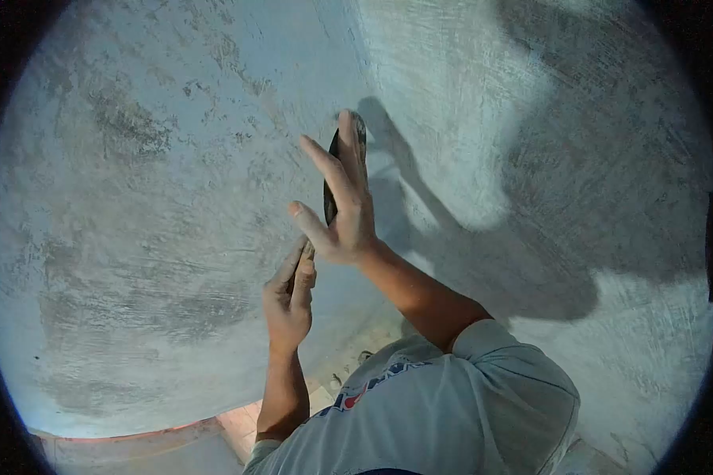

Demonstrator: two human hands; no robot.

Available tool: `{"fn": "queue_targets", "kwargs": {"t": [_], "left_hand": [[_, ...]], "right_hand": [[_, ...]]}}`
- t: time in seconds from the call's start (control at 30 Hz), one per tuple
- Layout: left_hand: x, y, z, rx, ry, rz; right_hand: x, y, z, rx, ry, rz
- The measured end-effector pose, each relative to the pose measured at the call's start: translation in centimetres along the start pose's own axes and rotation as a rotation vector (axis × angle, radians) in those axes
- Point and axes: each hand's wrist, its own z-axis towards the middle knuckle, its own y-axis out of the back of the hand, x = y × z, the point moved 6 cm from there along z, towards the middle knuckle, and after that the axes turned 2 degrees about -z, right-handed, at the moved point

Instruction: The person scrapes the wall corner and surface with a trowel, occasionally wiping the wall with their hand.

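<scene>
My left hand [287, 309] is closed around the handle [307, 252] of a trowel-like tool, low in the middle of the head view. The tool's dark, long blade [330, 178] runs upward along the inner corner of two plastered walls. Over the blade lies my right hand [347, 202], open, with its thumb and fingers stretched out and apart. Its fingertips reach near the blade's rounded top end [360, 127]. Part of the blade and most of the handle are hidden by my hands. Pale dust coats the fingers.
The left wall [158, 237] is blue-grey with darker rough patches. To the right, the adjoining wall [634, 214] carries large shadows of my arms and body. Below, tiled floor [242, 423] and a reddish edge [135, 437] show.
</scene>
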Motion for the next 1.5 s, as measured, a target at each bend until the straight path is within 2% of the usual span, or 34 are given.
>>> {"fn": "queue_targets", "kwargs": {"t": [0.03, 0.1, 0.13, 0.23, 0.3, 0.33, 0.4, 0.47, 0.5, 0.6, 0.63, 0.67, 0.7, 0.8, 0.9, 0.97, 1.0, 1.1, 1.13, 1.17, 1.27, 1.37, 1.43, 1.5], "left_hand": [[-0.1, 0.4, 0.3, -0.004, -0.018, -0.001], [1.3, 3.1, -1.8, -0.032, 0.078, -0.049], [2.6, 5.2, -3.6, -0.055, 0.154, -0.007], [4.9, 8.3, -7.7, -0.107, 0.211, -0.101], [4.0, 8.0, -8.2, -0.123, 0.235, -0.103], [3.2, 7.6, -7.2, -0.101, 0.192, -0.062], [0.4, 3.6, -3.3, -0.093, 0.154, 0.017], [1.0, -0.3, 1.1, 0.003, 0.052, -0.062], [0.6, -0.2, 1.3, 0.01, 0.044, -0.058], [-0.2, 0.9, 1.2, -0.024, 0.007, -0.064], [0.4, 2.7, 0.1, -0.028, 0.072, 0.015], [1.8, 4.6, -1.5, -0.097, 0.107, -0.003], [2.2, 6.5, -3.2, -0.083, 0.226, -0.063], [4.7, 8.6, -7.3, -0.135, 0.245, -0.13], [3.4, 6.5, -5.5, -0.134, 0.222, -0.118], [1.6, 3.9, -1.8, -0.103, 0.19, 0.008], [1.2, 2.7, 0.4, -0.036, 0.08, -0.036], [0.2, 2.8, 2.6, -0.057, -0.075, 0.002], [-0.3, 3.8, 1.9, -0.039, 0.01, -0.019], [0.2, 5.5, 0.8, -0.039, 0.083, 0.014], [3.5, 10.0, -4.2, -0.096, 0.24, -0.029], [4.0, 9.5, -6.8, -0.173, 0.331, -0.099], [2.2, 8.1, -4.6, -0.12, 0.189, -0.02], [-0.1, 4.0, -0.5, -0.068, 0.115, 0.005]], "right_hand": [[0.6, -0.5, -0.1, 0.013, -0.008, -0.005], [3.4, -2.2, -1.8, 0.055, -0.036, -0.003], [5.1, -3.5, -3.0, 0.129, -0.05, 0.021], [8.7, -7.3, -6.9, 0.338, -0.09, 0.084], [8.5, -6.7, -6.8, 0.335, -0.092, 0.105], [7.5, -5.6, -5.8, 0.247, -0.066, 0.114], [3.8, -2.8, -2.8, 0.083, -0.029, 0.086], [-0.5, -0.5, -0.1, 0.052, -0.003, 0.011], [-1.4, 0.1, 0.6, 0.055, 0.003, -0.016], [0.9, -0.9, 0.6, 0.053, -0.009, -0.088], [2.2, -1.7, 0.1, 0.077, -0.017, -0.059], [3.6, -3.2, -1.0, 0.129, -0.021, -0.023], [5.2, -4.7, -2.3, 0.18, -0.028, 0.012], [8.2, -7.6, -5.3, 0.376, -0.038, 0.093], [5.8, -5.9, -4.4, 0.363, -0.018, 0.086], [2.3, -3.6, -1.5, 0.209, -0.027, -0.022], [0.8, -2.7, -0.1, 0.154, -0.003, -0.069], [1.1, -2.5, 0.8, 0.055, 0.007, -0.145], [1.6, -2.9, 0.7, 0.043, 0.002, -0.16], [2.3, -3.8, -0.3, 0.067, -0.014, -0.014], [6.1, -6.9, -4.4, 0.195, 0.005, 0.041], [6.9, -7.6, -5.9, 0.215, 0.031, 0.073], [5.0, -6.2, -4.8, 0.185, 0.025, 0.111], [1.6, -3.2, -1.4, 0.105, 0.005, 0.001]]}}
